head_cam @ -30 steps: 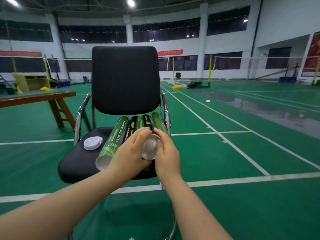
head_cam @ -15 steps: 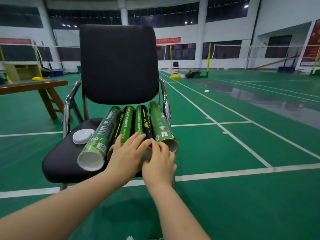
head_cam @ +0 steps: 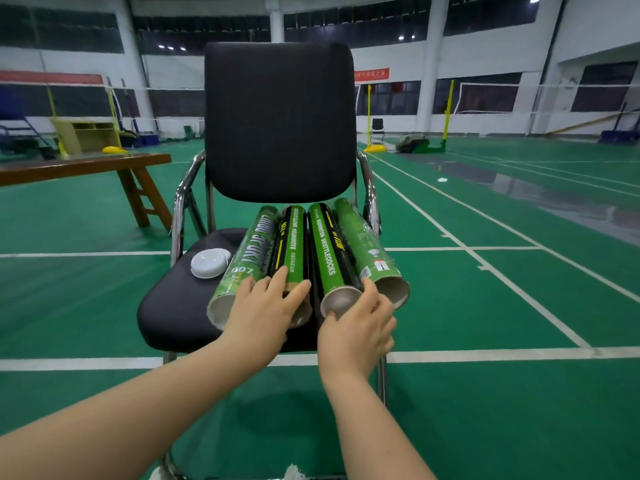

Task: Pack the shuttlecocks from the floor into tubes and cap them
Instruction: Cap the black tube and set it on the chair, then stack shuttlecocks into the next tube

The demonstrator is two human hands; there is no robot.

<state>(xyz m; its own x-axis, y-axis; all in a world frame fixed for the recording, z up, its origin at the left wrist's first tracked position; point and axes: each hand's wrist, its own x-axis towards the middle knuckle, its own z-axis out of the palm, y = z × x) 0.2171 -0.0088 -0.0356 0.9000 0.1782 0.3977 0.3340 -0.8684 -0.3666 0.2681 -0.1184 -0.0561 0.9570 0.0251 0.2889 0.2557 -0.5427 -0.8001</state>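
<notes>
Several green shuttlecock tubes lie side by side on the seat of a black chair (head_cam: pixel 173 306), their near ends toward me. My left hand (head_cam: pixel 265 306) rests flat, fingers spread, over the near end of the second tube (head_cam: pixel 292 244) and touches the leftmost tube (head_cam: pixel 249 251). My right hand (head_cam: pixel 360 327) grips the rim of the third tube (head_cam: pixel 325 251), thumb under its capped end. The rightmost tube (head_cam: pixel 367 244) lies just right of that hand. White loose caps (head_cam: pixel 210 263) sit on the seat to the left. A white shuttlecock (head_cam: pixel 294 472) shows on the floor at the bottom edge.
The chair has chrome armrests (head_cam: pixel 183 199) on both sides and a tall black backrest (head_cam: pixel 280 119). A wooden bench (head_cam: pixel 86 168) stands to the left. Green court floor with white lines spreads all around; net posts (head_cam: pixel 446 112) stand far behind.
The tube held up in both hands a second ago now lies among the others on the seat. My hands have spread apart, left over the second tube, right on the third.
</notes>
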